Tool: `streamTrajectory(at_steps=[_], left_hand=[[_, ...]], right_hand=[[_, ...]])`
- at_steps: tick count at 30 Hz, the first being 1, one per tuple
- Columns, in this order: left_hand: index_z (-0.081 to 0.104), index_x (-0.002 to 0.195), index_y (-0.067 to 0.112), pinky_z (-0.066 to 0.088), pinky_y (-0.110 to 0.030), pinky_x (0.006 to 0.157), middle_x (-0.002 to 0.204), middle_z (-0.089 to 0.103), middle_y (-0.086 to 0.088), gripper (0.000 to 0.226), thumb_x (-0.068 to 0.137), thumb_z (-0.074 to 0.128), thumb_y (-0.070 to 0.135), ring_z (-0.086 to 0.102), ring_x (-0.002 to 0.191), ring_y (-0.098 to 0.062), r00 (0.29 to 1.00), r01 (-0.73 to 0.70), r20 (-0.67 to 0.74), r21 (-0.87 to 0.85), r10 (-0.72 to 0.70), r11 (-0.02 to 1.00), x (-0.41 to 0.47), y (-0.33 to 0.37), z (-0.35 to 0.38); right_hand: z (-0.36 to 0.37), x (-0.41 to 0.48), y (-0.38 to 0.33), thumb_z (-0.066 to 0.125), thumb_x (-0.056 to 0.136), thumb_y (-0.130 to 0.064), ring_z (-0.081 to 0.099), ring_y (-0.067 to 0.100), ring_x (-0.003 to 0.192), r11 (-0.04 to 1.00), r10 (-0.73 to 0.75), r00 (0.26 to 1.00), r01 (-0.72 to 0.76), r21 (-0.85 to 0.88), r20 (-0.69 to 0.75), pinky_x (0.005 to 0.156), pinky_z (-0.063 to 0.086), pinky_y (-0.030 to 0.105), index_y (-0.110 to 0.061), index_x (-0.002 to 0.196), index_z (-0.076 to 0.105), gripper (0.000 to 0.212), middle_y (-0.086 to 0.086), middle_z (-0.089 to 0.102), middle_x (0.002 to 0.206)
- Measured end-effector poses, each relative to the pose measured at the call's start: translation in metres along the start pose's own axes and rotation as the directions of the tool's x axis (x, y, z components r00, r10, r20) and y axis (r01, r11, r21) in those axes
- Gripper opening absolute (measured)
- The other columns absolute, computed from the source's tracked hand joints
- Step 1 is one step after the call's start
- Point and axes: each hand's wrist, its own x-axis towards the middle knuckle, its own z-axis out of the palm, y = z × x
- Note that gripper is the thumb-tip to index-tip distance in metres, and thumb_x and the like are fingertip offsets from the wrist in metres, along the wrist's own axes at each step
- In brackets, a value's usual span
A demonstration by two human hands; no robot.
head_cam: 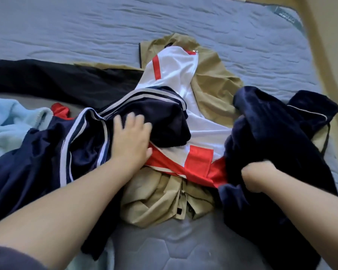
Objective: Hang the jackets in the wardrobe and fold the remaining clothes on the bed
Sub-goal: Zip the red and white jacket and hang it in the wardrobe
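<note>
A heap of clothes lies on the bed (86,26). My left hand (132,136) rests with spread fingers on a navy track garment with white stripes (82,137) at the left of the heap. My right hand (260,175) grips a dark navy velvet garment (271,137) at the right, its fingers buried in the cloth. Between them lies a white and red jacket (176,75) on top of a tan jacket (213,82); more tan cloth (156,203) is bunched at the front.
A black garment (53,78) stretches to the left behind the heap. A light blue fleece (10,121) lies at the far left. A pale wooden panel (332,55) rises along the bed's right side. The quilted mattress edge (174,250) shows in front.
</note>
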Motion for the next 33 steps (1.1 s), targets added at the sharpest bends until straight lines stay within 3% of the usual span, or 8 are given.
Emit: streamTrajectory(at_steps=[5,8,16,20,23,26,30,33], left_hand=[[0.007,0.150,0.039,-0.004,-0.065,0.111,0.158,-0.020,-0.013,0.087,0.083,0.061,0.045,-0.018,0.142,-0.043,0.998,-0.057,0.023,0.019,0.057,0.998,0.059,0.032,0.004],[0.038,0.142,0.035,-0.007,-0.067,0.110,0.160,0.006,-0.010,0.046,0.096,0.043,0.037,-0.009,0.145,-0.040,0.968,-0.008,0.251,0.113,-0.021,0.994,0.058,0.019,0.027],[0.043,0.141,0.027,0.017,-0.056,0.114,0.145,0.043,-0.002,0.045,0.097,0.039,0.037,0.041,0.128,-0.025,0.886,-0.014,0.425,0.423,-0.184,0.906,-0.016,-0.060,0.050],[0.031,0.146,0.030,0.012,-0.059,0.112,0.155,0.026,-0.006,0.055,0.095,0.034,0.047,0.021,0.140,-0.032,0.821,0.029,0.512,0.404,-0.252,0.914,-0.048,-0.087,0.065],[0.020,0.149,0.020,0.003,-0.063,0.111,0.159,0.005,-0.012,0.073,0.090,0.031,0.061,-0.005,0.145,-0.037,0.843,-0.045,0.508,0.400,-0.180,0.915,-0.077,-0.080,0.086],[0.014,0.150,0.013,0.002,-0.061,0.112,0.159,-0.002,-0.017,0.072,0.092,0.026,0.055,-0.015,0.145,-0.038,0.858,-0.006,0.485,0.337,-0.168,0.941,-0.082,-0.072,0.105],[0.022,0.147,0.010,0.000,-0.060,0.112,0.158,0.001,-0.020,0.080,0.089,0.038,0.062,-0.016,0.144,-0.037,0.855,0.032,0.491,0.269,-0.166,0.962,-0.073,-0.072,0.112],[0.032,0.141,0.009,-0.003,-0.058,0.113,0.158,0.006,-0.018,0.069,0.088,0.046,0.051,-0.009,0.146,-0.033,0.889,0.157,0.421,0.090,-0.180,0.984,-0.083,-0.061,0.097]], right_hand=[[0.065,0.005,-0.013,0.042,0.096,-0.018,0.049,0.021,0.129,0.999,-0.036,0.990,0.041,-0.034,0.136,0.109,0.033,0.034,-0.016,0.134,0.051,0.039,0.005,0.053,0.139],[0.071,0.007,-0.015,0.044,0.095,-0.017,0.051,0.022,0.126,0.999,-0.040,0.990,0.038,0.013,0.135,0.104,0.037,0.032,-0.015,0.133,0.051,0.038,0.006,0.055,0.137],[-0.009,-0.002,-0.027,0.051,0.085,-0.028,0.059,0.027,0.113,0.973,-0.201,0.953,0.168,0.156,0.226,0.080,0.042,0.027,-0.011,0.117,0.064,0.038,0.012,0.064,0.121],[-0.043,0.003,-0.054,0.048,0.085,-0.031,0.059,0.029,0.107,0.935,-0.112,0.981,0.158,0.318,-0.159,0.072,0.039,0.031,-0.016,0.116,0.058,0.036,0.007,0.061,0.119],[-0.064,0.018,-0.083,0.054,0.085,-0.039,0.050,0.030,0.113,0.817,0.104,0.879,0.192,0.544,-0.466,0.075,0.041,0.036,-0.019,0.123,0.044,0.044,0.006,0.049,0.123],[-0.068,0.039,-0.108,0.065,0.080,-0.038,0.040,0.033,0.123,0.713,0.128,0.957,0.095,0.695,-0.262,0.090,0.047,0.047,-0.023,0.140,0.026,0.073,0.008,0.034,0.136],[-0.050,0.038,-0.136,0.048,0.089,-0.017,0.057,0.035,0.107,0.691,0.164,0.953,0.072,0.719,-0.253,0.078,0.044,0.035,-0.015,0.114,0.053,0.026,0.012,0.056,0.114],[-0.039,0.015,-0.138,0.042,0.090,-0.022,0.056,0.034,0.108,0.751,0.050,0.987,0.066,0.657,-0.156,0.078,0.039,0.033,-0.013,0.111,0.059,0.029,0.013,0.059,0.116]])
